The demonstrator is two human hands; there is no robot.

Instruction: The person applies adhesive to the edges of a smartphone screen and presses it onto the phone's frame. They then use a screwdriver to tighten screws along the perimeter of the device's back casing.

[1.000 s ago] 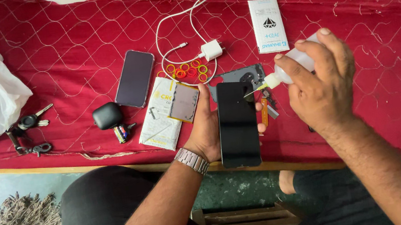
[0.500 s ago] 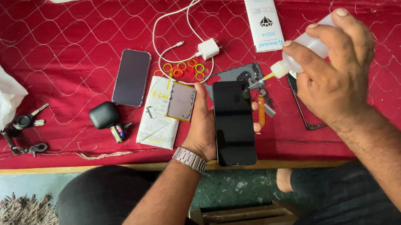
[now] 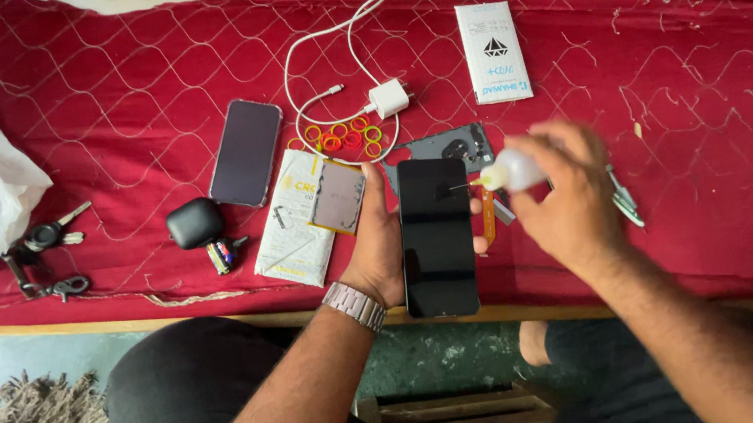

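A: What does the left hand [image 3: 378, 244] hold?
B: A black smartphone [image 3: 436, 236] — glossy dark screen up, upright above the red quilt's [image 3: 100, 111] near edge, fingers clamped round its sides.

A: And the right hand [image 3: 571, 194]?
B: Fingers closed on a small white glue bottle [image 3: 512, 172] — thin nozzle tip over the phone's upper right.
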